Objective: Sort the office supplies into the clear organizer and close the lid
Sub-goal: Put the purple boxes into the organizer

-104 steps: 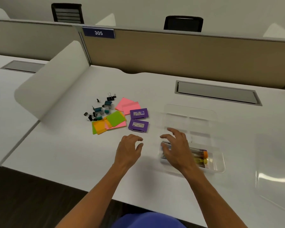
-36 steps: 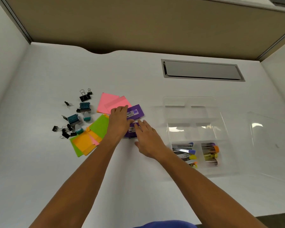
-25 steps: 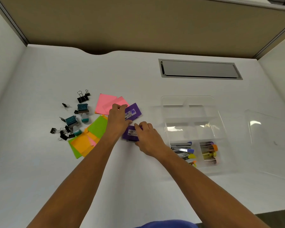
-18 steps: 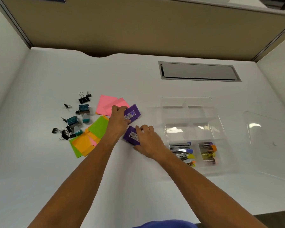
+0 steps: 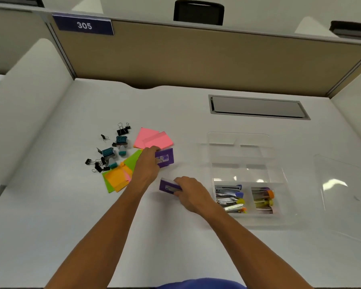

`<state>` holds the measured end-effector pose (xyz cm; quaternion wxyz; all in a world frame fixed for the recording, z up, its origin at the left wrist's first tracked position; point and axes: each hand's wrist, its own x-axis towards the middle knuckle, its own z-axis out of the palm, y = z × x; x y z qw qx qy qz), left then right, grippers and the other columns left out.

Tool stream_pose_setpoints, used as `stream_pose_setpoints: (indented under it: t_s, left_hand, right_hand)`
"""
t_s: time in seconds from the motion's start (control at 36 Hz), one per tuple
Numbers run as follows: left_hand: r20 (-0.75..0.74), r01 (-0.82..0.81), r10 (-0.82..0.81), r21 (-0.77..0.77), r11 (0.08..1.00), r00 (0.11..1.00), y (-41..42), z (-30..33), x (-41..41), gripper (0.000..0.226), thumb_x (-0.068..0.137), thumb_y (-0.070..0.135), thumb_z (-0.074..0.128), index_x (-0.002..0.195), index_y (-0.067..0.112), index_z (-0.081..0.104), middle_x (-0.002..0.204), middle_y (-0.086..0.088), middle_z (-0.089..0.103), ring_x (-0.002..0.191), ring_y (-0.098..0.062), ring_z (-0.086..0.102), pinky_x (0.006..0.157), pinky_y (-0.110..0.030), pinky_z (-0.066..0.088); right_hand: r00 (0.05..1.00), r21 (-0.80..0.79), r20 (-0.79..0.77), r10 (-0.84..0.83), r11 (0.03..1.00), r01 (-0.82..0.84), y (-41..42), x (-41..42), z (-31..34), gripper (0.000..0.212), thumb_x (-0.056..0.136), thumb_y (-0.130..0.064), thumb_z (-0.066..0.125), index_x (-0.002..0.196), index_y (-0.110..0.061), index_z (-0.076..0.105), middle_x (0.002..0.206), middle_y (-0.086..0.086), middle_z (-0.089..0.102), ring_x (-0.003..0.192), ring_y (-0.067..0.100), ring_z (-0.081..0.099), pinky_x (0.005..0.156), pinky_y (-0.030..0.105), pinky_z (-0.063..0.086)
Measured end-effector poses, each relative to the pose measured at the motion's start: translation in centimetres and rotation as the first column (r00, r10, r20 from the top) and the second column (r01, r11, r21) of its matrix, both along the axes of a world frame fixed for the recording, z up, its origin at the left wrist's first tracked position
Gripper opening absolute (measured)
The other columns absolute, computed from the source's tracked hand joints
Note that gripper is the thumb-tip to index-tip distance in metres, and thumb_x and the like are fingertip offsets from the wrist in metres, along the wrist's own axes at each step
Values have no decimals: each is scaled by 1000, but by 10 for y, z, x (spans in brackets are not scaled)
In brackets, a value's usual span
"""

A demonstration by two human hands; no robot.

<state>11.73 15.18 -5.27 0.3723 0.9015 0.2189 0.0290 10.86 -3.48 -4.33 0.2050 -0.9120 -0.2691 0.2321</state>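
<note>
My left hand (image 5: 147,163) grips a purple staple box (image 5: 165,157) just below the pink sticky notes (image 5: 152,139). My right hand (image 5: 193,193) holds a second purple staple box (image 5: 168,186), tilted and lifted a little off the desk, left of the clear organizer (image 5: 246,155). The organizer's near compartments hold small staplers (image 5: 230,198) and other coloured items (image 5: 263,200); its far compartments look empty. The clear lid (image 5: 346,195) lies on the desk to the organizer's right.
Green and orange sticky notes (image 5: 118,177), black binder clips (image 5: 96,164) and teal stamps (image 5: 115,151) lie in a cluster at the left. A grey cable hatch (image 5: 256,107) is set into the desk at the back. Partition walls enclose the desk on three sides.
Both hands closed on the purple boxes. The right hand has drawn its box toward me and away from the other; the left hand's box has turned slightly. The camera has tilted up.
</note>
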Motion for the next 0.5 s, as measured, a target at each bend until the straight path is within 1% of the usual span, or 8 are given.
stream_pose_setpoints:
  t_s: [0.08, 0.14, 0.17, 0.19, 0.25, 0.36, 0.44, 0.5]
  left_hand:
    - [-13, -35, 34, -8, 999, 999, -5, 1, -10, 56, 80, -10, 60, 129, 14, 50, 120, -9, 55, 109, -23, 54, 88, -32, 51]
    - [5, -58, 58, -16, 998, 998, -10, 2, -16, 55, 80, -11, 57, 129, 13, 49, 118, -10, 54, 106, -24, 54, 85, -34, 52]
    - [15, -73, 73, -26, 997, 997, -12, 2, -18, 54, 81, -11, 55, 130, 12, 49, 117, -11, 53, 105, -25, 55, 84, -36, 53]
    - [26, -91, 92, -45, 995, 995, -15, 3, -20, 54, 82, -11, 53, 130, 11, 49, 117, -13, 53, 105, -26, 55, 84, -38, 53]
    - [34, -141, 145, -113, 984, 989, -22, 5, -22, 53, 84, -11, 52, 131, 11, 48, 119, -14, 52, 104, -26, 55, 83, -42, 55]
    - [60, -187, 207, -243, 952, 977, -40, 13, -24, 46, 93, -5, 47, 133, 17, 48, 122, -13, 52, 103, -24, 58, 73, -36, 58]
    - [76, -191, 226, -316, 929, 971, -55, 19, -24, 42, 96, -1, 45, 132, 20, 49, 124, -10, 52, 106, -23, 59, 61, -25, 53]
    - [83, -193, 244, -396, 898, 966, -66, 24, -24, 40, 96, 1, 46, 131, 21, 50, 124, -6, 53, 104, -20, 60, 57, -19, 50]
  right_hand:
    - [999, 91, -21, -27, 995, 29, -17, -6, 10, 29, 96, -26, 59, 125, -23, 61, 116, 4, 67, 100, 23, 63, 79, 27, 50]
    - [999, 150, 18, -27, 988, 24, -27, -8, 18, 24, 97, -24, 58, 120, -25, 66, 109, 1, 71, 95, 21, 64, 74, 24, 47]
    - [998, 176, 57, -26, 984, 16, -32, -8, 22, 23, 98, -23, 57, 118, -25, 68, 107, 0, 72, 93, 20, 65, 75, 24, 48]
    - [995, 202, 96, -28, 979, 8, -37, -9, 26, 24, 98, -22, 57, 118, -25, 69, 106, -1, 73, 93, 19, 65, 78, 25, 50]
    - [987, 263, 156, -46, 965, 3, -48, -9, 33, 27, 97, -18, 58, 121, -23, 70, 109, 0, 73, 96, 19, 64, 88, 25, 48]
    - [968, 347, 241, -66, 938, -22, -69, -7, 42, 29, 94, -9, 62, 120, -17, 71, 113, 3, 72, 103, 19, 63, 92, 16, 39]
    - [962, 376, 263, -75, 926, -31, -84, -3, 48, 29, 93, -7, 63, 119, -16, 71, 115, 2, 72, 106, 18, 63, 95, 14, 37]
    - [959, 383, 273, -81, 923, -32, -94, 0, 50, 29, 92, -6, 63, 119, -15, 71, 117, 2, 71, 108, 18, 63, 97, 14, 37]
